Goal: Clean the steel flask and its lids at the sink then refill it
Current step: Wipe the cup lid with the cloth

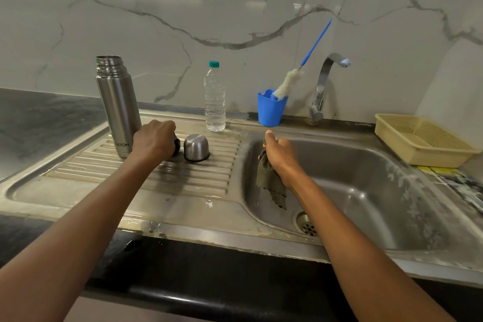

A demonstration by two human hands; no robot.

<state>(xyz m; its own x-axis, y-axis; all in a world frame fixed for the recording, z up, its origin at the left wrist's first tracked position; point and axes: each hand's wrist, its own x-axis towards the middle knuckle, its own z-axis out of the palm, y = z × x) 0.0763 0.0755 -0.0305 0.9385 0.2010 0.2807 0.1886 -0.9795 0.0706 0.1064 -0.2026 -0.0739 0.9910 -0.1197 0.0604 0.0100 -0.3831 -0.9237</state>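
Observation:
The steel flask (119, 104) stands upright and uncapped on the ribbed drainboard (146, 180) at the left. Just right of it, my left hand (154, 140) curls over a small dark inner lid (177, 146), which it mostly hides. The steel cup lid (196, 147) sits upside down beside that, untouched. My right hand (278, 155) grips a grey-green cloth (270, 183) that hangs down over the left part of the sink basin (366, 177).
A clear water bottle (214, 98) with a green cap stands at the back of the drainboard. A blue cup (270, 107) holds a long bottle brush (303, 65). The tap (324, 86) rises behind the basin. A yellow basket (420, 140) sits at the right.

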